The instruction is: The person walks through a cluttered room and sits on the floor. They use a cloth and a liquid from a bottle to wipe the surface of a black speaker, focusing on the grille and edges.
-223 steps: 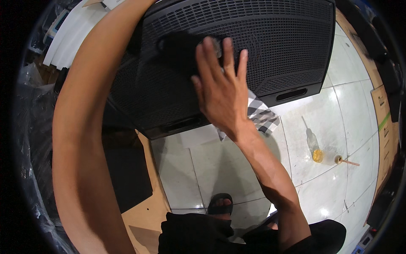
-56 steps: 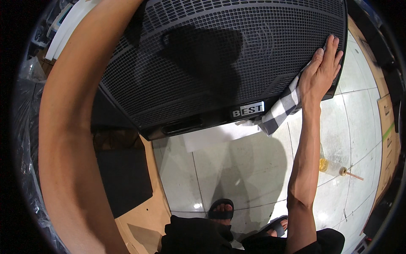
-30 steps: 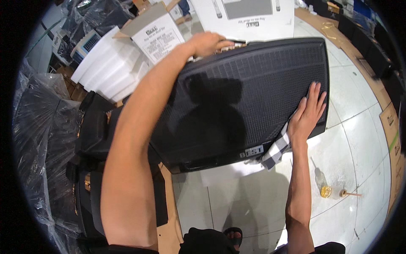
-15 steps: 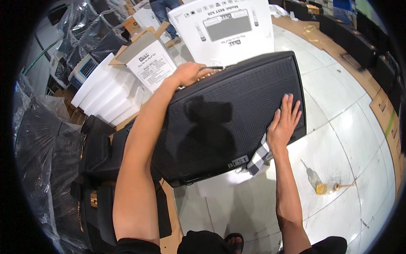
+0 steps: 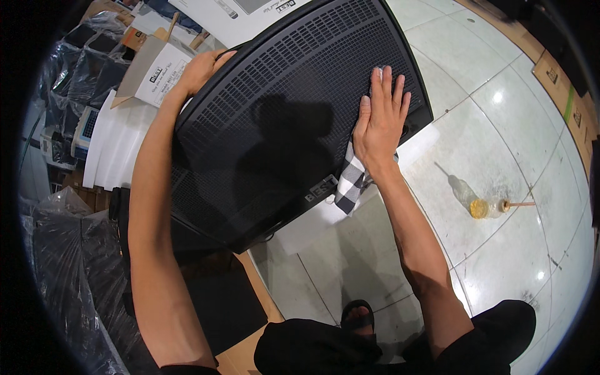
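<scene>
At the far left, clear plastic wrap point(image 5: 69, 256) covers dark things too bunched up to count. Next come white curved pieces point(image 5: 112, 147), their number unclear, and one open carton point(image 5: 159, 75) with its flaps up. Beside it is the left hand point(image 5: 203, 72), one of two, its fingers bent over the upper left edge of the black speaker point(image 5: 281, 112); how tightly they close, and on what, is hidden. Below that forearm lies one flat black panel point(image 5: 225, 306) on brown cardboard point(image 5: 259, 287).

The single speaker slants across the middle, its grille toward the person and one badge point(image 5: 321, 187) at its lower edge. One white printed box point(image 5: 244, 12) shows behind its upper edge. One white sheet point(image 5: 306, 230) lies on the tiled floor point(image 5: 500, 269) by the lower edge, and one sandalled foot point(image 5: 357, 315) shows nearer the person.

Near the speaker's right edge the right hand point(image 5: 380, 119) lies flat and open, pressing one black-and-white checked cloth point(image 5: 351, 181) to the grille; the cloth hangs past the lower edge. Farther right, one clear bottle point(image 5: 489, 208) with yellow contents and one thin stick lies on the floor, short of the cardboard strip point(image 5: 562, 94) along the floor's right edge.
</scene>
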`<state>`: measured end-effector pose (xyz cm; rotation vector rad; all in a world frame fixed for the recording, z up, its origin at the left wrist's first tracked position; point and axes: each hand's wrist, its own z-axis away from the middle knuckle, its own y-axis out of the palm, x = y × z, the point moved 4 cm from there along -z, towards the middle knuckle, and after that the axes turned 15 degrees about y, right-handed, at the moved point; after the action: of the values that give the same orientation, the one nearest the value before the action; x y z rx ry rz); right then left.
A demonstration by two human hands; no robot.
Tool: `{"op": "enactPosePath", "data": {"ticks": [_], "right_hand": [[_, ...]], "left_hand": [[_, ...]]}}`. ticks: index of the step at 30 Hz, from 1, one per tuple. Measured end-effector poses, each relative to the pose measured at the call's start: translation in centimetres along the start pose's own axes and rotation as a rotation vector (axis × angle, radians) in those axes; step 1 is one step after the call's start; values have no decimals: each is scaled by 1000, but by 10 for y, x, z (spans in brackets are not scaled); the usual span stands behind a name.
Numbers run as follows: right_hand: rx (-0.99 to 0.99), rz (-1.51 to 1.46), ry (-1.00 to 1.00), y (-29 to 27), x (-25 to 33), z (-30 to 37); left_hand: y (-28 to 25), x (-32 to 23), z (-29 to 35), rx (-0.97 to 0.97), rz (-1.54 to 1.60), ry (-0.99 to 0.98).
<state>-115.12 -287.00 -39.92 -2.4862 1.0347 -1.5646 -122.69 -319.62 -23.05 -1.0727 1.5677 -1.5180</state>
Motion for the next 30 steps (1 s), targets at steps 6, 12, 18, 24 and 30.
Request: {"op": "enactPosePath", "data": {"ticks": [6,12,18,24,30], "right_hand": [[32,4,20,1,1,7],[64,-1,28,2,4,22],[116,26,58,3,6,28],[89,20,28,2,3,30],[88,31,37,3,4,33]], "left_hand": [[2,4,-3,20,-9,4],[4,2,-5,25,45,-15],[9,2,-3,13,57,-32],[-1,-8,-5,47,-28,-48],[-4,-15,0,71,25,-71]]}}
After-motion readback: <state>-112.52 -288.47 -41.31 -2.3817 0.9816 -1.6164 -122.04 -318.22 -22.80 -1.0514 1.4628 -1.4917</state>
